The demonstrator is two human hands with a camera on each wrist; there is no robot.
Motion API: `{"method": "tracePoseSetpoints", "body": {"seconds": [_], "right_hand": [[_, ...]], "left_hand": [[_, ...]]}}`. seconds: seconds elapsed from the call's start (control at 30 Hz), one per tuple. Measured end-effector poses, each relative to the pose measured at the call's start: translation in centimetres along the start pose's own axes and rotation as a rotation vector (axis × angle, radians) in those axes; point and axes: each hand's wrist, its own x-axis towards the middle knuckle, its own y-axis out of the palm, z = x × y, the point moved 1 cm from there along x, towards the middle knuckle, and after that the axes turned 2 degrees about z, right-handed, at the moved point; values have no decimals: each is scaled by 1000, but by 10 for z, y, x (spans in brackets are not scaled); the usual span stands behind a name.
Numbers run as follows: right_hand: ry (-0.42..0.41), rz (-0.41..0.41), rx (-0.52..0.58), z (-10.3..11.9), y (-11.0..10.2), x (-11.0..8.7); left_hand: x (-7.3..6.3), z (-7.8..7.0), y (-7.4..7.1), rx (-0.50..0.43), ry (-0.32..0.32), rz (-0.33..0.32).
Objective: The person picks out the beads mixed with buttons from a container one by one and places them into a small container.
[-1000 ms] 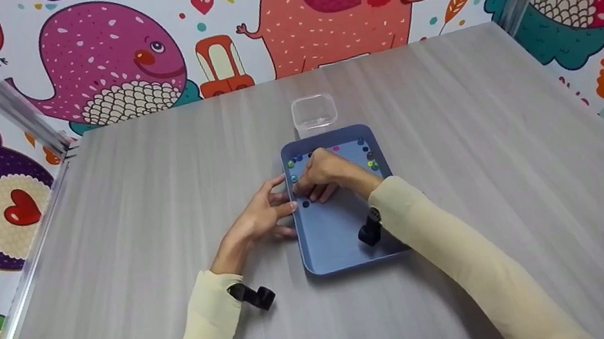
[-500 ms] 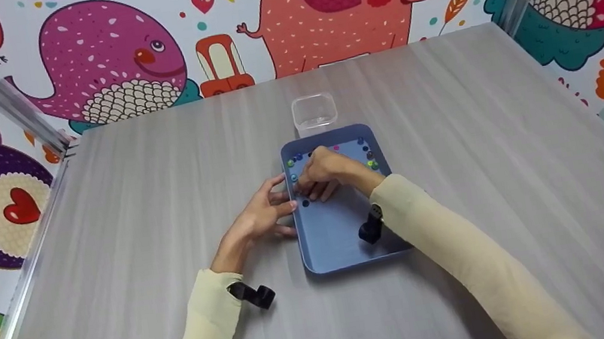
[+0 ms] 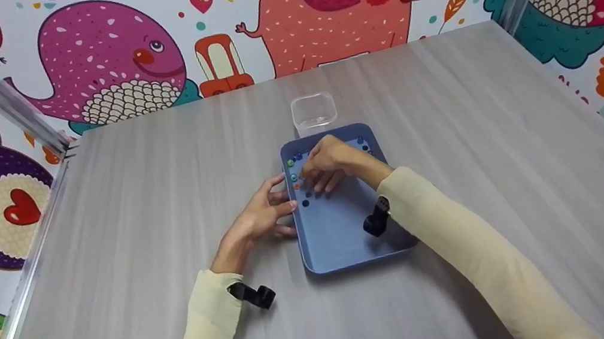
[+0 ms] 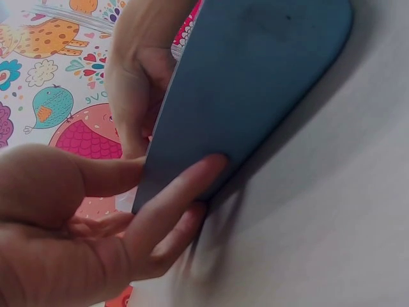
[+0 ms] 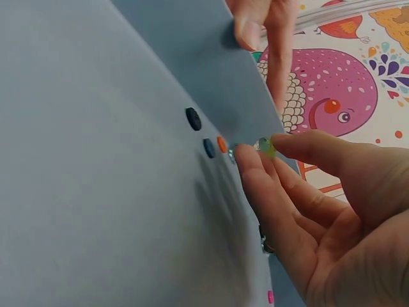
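My left hand [image 3: 256, 216] holds the left wall of the blue tray [image 3: 334, 255]. In the left wrist view its fingers [image 4: 185, 185] lie against the outer wall, and the thumb reaches the rim. Over the tray's far left part, my right hand [image 3: 330, 159] pinches a small clear-and-green marble [image 5: 266, 147] between thumb and fingertips. Along the inside of that wall lie a black disc [image 5: 193, 119], a dark blue piece [image 5: 208, 148] and an orange piece [image 5: 222, 144]. A green marble [image 3: 290, 163] sits in the far left corner. The right hand hides other small pieces.
Behind the tray stands a clear plastic box [image 3: 314, 112] on the grey table [image 3: 159, 186]. Small dark pieces [image 3: 361, 140] lie in the tray's far right corner. A patterned wall [image 3: 222, 12] closes off the table's far side.
My right hand has shifted slightly right and away from the tray's left wall, uncovering an orange piece and a dark piece there. The left hand stays in place.
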Motion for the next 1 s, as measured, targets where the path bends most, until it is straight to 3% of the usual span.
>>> {"method": "tracePoseSetpoints", "body": {"seconds": [0.57, 1.0], "right_hand": [[-55, -84, 29, 16, -27, -9], [-71, -151, 95, 14, -45, -4]], "left_hand": [[0, 1, -1, -5, 3, -4], [1, -1, 1, -13, 12, -3]]}}
